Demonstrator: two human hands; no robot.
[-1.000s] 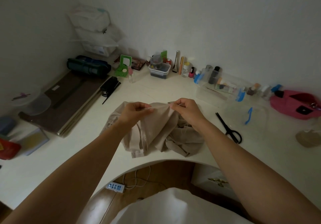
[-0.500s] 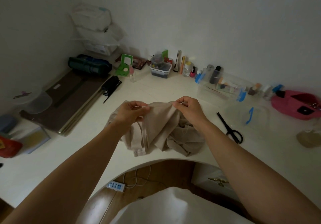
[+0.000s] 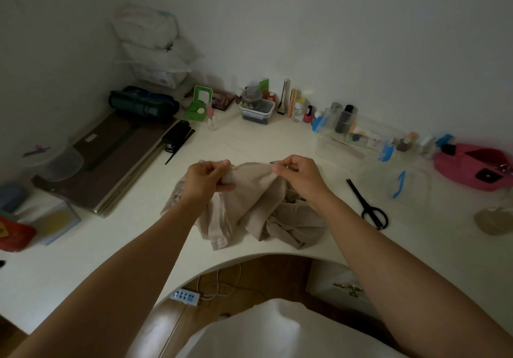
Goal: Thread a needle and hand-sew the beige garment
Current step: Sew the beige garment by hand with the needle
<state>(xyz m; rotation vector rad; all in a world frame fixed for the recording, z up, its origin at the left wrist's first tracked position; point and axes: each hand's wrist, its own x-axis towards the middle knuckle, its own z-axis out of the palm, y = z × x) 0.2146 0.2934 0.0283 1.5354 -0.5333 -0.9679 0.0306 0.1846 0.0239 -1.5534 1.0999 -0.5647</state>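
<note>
Quick pass from my remote feed. The beige garment (image 3: 258,207) lay bunched at centre frame on the white counter (image 3: 111,246), just above the curved cut-out edge. Left hand (image 3: 206,178) pinched the top fold at its left end, and right hand (image 3: 298,175) pinched the same fold at its right end. Both sets of fingers (image 3: 277,167) were narrow and curled round cloth, with nothing else visibly held.

Key relation: the short taut stretch of fabric ran left to right across the frame between the two pinches, so its long axis was horizontal in the picture. The bulk of the cloth fell away below the hands, toward the lower centre. The working edge sat right at the fingertips of both hands and touched them. Neither hand was nearer, since each held one end.

I could not make out a needle or thread anywhere. It was too dim and too small to tell whether the right hand also had one tucked in.

Black scissors (image 3: 369,205) lay at right of centre, well apart from the cloth and on the right hand's side. That hand would be the natural one to reach them.

My read was that this was the inspect-and-position step, finding the spot to sew. Threading didn't look done.
</note>
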